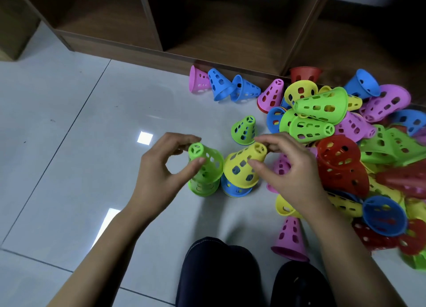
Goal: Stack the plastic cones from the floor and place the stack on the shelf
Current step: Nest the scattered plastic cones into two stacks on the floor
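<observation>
Both hands are working low over the floor: my left hand (161, 166) is pinching the tip of a green cone (204, 162) so it slides straight onto another green one, and my right hand (288, 175) is pinching a yellow cone (245, 166), tipping it onto a blue cone (235, 188). Farther right, the messy pile (359, 145) is waiting. Behind it, the shelf (221, 28) is standing open for my stack.

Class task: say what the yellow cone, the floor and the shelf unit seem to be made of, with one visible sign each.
Yellow cone: likely moulded plastic, matte, uniform colour, clean cut-out holes.
Floor: probably glazed tile, glossy; it mirrors lights and shows grout lines.
Shelf unit: wood or wood-look laminate, brown with faint grain; which one cannot be told.
</observation>
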